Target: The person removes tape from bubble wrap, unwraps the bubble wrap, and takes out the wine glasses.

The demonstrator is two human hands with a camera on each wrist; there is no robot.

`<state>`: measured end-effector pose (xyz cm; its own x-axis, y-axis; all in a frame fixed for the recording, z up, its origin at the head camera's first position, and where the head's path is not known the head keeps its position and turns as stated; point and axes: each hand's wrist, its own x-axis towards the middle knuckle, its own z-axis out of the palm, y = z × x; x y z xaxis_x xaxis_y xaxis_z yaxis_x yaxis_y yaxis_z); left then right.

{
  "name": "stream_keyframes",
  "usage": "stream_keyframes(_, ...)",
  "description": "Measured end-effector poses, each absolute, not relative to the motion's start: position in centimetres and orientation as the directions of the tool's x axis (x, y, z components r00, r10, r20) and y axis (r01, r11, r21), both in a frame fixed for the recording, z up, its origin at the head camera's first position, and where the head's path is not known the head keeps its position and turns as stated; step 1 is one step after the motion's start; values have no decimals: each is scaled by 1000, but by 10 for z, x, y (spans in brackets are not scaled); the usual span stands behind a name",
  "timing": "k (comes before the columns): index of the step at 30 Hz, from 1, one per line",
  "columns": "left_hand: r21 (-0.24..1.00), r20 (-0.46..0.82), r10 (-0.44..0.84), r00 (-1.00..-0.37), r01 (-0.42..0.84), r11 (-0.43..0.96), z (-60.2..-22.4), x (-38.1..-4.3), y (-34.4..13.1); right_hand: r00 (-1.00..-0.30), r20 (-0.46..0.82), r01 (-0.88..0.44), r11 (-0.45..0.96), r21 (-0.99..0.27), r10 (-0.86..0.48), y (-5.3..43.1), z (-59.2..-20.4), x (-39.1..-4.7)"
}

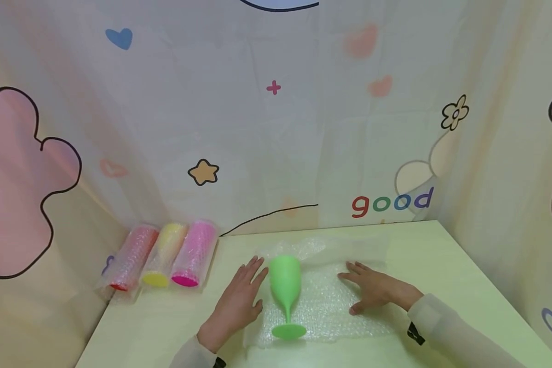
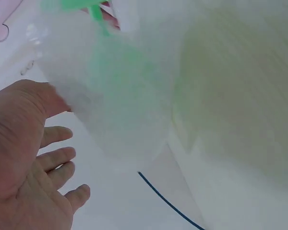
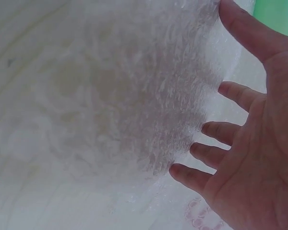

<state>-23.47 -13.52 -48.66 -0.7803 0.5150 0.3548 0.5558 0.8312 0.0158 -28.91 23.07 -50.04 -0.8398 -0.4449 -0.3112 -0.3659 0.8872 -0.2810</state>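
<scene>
A light green goblet [image 1: 285,276] lies on its side on a spread sheet of bubble wrap [image 1: 326,301], its foot toward me. Just left of the cup is my left hand [image 1: 234,301], fingers extended over the wrap's left part. My right hand [image 1: 372,289] rests over the right part of the sheet with its fingers spread. In the left wrist view, cloudy wrap overlaps the green goblet [image 2: 120,72], and the thumb meets the wrap's edge. The right wrist view has the fingertips right at the bubbled sheet [image 3: 168,96].
At the table's back left lie three bubble-wrapped items side by side: one red [image 1: 135,253], one yellow [image 1: 165,253] and one pink [image 1: 195,250]. A printed curtain [image 1: 276,133] stands along the back edge of the pale table [image 1: 441,266].
</scene>
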Motion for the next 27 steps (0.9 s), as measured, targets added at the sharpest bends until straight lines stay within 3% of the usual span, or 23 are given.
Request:
stream_keyframes(4, -41, 340, 570, -748, 594, 803, -480, -232, -126, -843, -311, -359, 890, -282, -439, 230, -501, -288)
stream_keyframes(14, -75, 211, 550, -808, 548, 833, -494, -235, -134, -846, -296, -361, 886, -292, -443, 232, -502, -289)
stream_keyframes(20, 3, 123, 481, -868, 485, 874, -500, -233, -141, -849, -293, -359, 887, -289, -440, 232, -502, -290)
stream_keyframes(27, 80, 50, 449, -892, 452, 889, -504, -235, -148, -849, -287, -356, 881, -310, -444, 231, -503, -289)
